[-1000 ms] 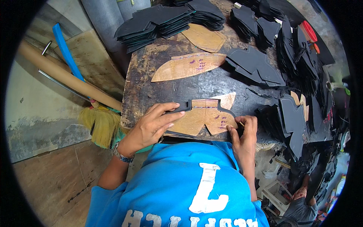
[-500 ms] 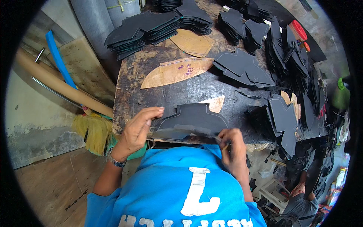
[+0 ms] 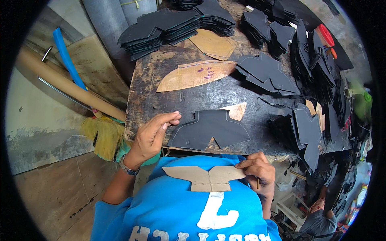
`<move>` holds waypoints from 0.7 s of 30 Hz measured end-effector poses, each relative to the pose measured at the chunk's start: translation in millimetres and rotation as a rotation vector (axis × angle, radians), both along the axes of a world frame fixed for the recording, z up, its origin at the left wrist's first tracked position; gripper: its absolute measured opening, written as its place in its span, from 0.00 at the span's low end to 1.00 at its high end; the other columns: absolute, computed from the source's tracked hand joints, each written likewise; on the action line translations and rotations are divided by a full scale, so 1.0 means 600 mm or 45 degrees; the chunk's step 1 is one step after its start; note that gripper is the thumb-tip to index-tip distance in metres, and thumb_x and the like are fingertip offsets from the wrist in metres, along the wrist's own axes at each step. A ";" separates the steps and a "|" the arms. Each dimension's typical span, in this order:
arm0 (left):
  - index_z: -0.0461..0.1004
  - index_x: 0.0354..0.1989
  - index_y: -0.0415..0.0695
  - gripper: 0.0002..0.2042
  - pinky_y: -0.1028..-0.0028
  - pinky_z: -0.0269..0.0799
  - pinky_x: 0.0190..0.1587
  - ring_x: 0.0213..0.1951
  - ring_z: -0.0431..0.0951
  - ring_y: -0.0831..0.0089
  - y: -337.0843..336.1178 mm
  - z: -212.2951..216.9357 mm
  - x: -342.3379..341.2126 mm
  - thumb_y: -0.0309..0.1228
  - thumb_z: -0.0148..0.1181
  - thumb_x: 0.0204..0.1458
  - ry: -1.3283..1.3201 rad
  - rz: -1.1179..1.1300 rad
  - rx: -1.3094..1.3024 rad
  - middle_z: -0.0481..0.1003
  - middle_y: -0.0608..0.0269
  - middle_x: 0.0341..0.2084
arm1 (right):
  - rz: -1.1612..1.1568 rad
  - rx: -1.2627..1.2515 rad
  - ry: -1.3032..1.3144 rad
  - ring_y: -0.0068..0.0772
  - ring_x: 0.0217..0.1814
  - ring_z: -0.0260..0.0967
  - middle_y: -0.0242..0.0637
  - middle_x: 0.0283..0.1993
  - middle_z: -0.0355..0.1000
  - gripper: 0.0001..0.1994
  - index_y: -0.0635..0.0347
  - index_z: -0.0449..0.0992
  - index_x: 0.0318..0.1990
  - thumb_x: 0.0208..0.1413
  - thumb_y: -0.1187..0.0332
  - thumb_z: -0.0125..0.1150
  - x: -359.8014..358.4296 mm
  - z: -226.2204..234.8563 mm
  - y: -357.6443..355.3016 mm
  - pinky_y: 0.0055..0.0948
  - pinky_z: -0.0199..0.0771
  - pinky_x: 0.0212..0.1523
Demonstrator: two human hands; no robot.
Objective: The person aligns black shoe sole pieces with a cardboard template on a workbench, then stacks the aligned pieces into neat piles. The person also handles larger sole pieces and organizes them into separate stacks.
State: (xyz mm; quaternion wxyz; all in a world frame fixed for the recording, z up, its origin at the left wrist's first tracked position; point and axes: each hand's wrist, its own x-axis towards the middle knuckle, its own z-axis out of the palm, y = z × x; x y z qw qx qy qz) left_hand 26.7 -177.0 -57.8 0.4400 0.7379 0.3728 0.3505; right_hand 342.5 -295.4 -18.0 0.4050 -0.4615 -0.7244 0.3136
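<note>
Hands apart: left (image 3: 150, 136) touches black piece (image 3: 209, 129), right (image 3: 257, 170) grips cardboard template (image 3: 205, 178).

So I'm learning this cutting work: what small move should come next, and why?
Probably the left hand lifts the black piece aside onto a stack. Its outline already looks traced, the right hand holds the cardboard template clear at the chest, and the left fingertips sit at its edge.

Two hands; one cardboard template (image 3: 206, 178) held; three tan patterns on the tabletop (image 3: 140, 100); one outlined black piece (image 3: 211, 128).
</note>
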 end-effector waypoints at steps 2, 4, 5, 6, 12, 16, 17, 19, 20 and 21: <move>0.70 0.59 0.35 0.17 0.66 0.75 0.55 0.51 0.80 0.62 0.000 0.000 -0.001 0.16 0.44 0.63 0.006 0.010 0.005 0.77 0.46 0.51 | 0.035 -0.009 0.037 0.38 0.38 0.74 0.39 0.39 0.82 0.13 0.56 0.73 0.31 0.38 0.82 0.67 0.002 0.002 0.004 0.34 0.72 0.41; 0.70 0.59 0.35 0.17 0.66 0.75 0.55 0.51 0.80 0.62 0.000 -0.001 0.000 0.16 0.43 0.64 0.000 0.012 0.004 0.77 0.46 0.51 | 0.061 -0.014 0.082 0.38 0.38 0.75 0.40 0.37 0.81 0.13 0.57 0.73 0.31 0.39 0.82 0.68 0.003 0.003 0.006 0.33 0.73 0.41; 0.70 0.59 0.35 0.17 0.66 0.75 0.55 0.51 0.80 0.62 0.000 -0.002 0.001 0.16 0.44 0.64 0.004 0.016 0.010 0.77 0.46 0.51 | 0.075 -0.015 0.101 0.38 0.37 0.76 0.41 0.36 0.81 0.12 0.58 0.73 0.32 0.39 0.81 0.69 0.003 0.003 0.007 0.33 0.74 0.41; 0.70 0.59 0.35 0.17 0.66 0.75 0.55 0.51 0.80 0.62 0.000 -0.001 0.001 0.16 0.44 0.63 0.007 0.018 0.015 0.77 0.46 0.51 | 0.024 -0.084 0.188 0.38 0.38 0.77 0.42 0.35 0.80 0.12 0.59 0.73 0.32 0.41 0.82 0.69 0.001 0.004 0.007 0.32 0.74 0.41; 0.71 0.58 0.35 0.16 0.66 0.75 0.55 0.51 0.80 0.62 0.001 0.004 0.004 0.18 0.47 0.63 0.005 0.012 -0.011 0.77 0.46 0.51 | -0.617 -0.501 0.412 0.33 0.43 0.78 0.48 0.44 0.77 0.11 0.67 0.75 0.46 0.55 0.82 0.64 -0.028 -0.009 0.020 0.30 0.78 0.44; 0.76 0.55 0.38 0.15 0.66 0.77 0.52 0.50 0.80 0.60 0.003 0.009 0.008 0.20 0.53 0.60 0.178 -0.052 0.267 0.77 0.48 0.50 | -0.602 -0.466 0.023 0.25 0.47 0.75 0.41 0.46 0.78 0.16 0.67 0.74 0.56 0.61 0.77 0.61 -0.031 -0.027 0.057 0.25 0.75 0.48; 0.79 0.51 0.39 0.14 0.66 0.77 0.51 0.49 0.79 0.60 0.002 0.010 0.009 0.20 0.60 0.55 0.193 -0.046 0.241 0.77 0.51 0.50 | -0.593 -0.407 -0.088 0.27 0.46 0.76 0.43 0.47 0.78 0.15 0.66 0.76 0.55 0.61 0.77 0.61 -0.032 -0.028 0.060 0.26 0.75 0.48; 0.80 0.49 0.38 0.14 0.67 0.78 0.49 0.47 0.79 0.60 0.002 0.010 0.013 0.21 0.63 0.52 0.206 -0.075 0.258 0.77 0.52 0.50 | -0.578 -0.391 -0.157 0.37 0.45 0.77 0.46 0.46 0.77 0.15 0.65 0.76 0.54 0.59 0.77 0.61 -0.034 -0.027 0.063 0.31 0.76 0.47; 0.81 0.48 0.38 0.14 0.67 0.78 0.49 0.47 0.79 0.61 0.002 0.010 0.014 0.21 0.65 0.51 0.217 -0.090 0.259 0.76 0.53 0.51 | -0.573 -0.385 -0.192 0.41 0.45 0.78 0.48 0.45 0.76 0.15 0.65 0.76 0.53 0.58 0.77 0.62 -0.035 -0.026 0.062 0.33 0.77 0.46; 0.81 0.47 0.37 0.16 0.67 0.79 0.48 0.47 0.79 0.62 0.002 0.009 0.014 0.20 0.68 0.47 0.229 -0.085 0.259 0.76 0.54 0.51 | -0.578 -0.386 -0.202 0.42 0.43 0.78 0.48 0.44 0.76 0.15 0.65 0.76 0.53 0.58 0.77 0.62 -0.037 -0.025 0.061 0.33 0.76 0.45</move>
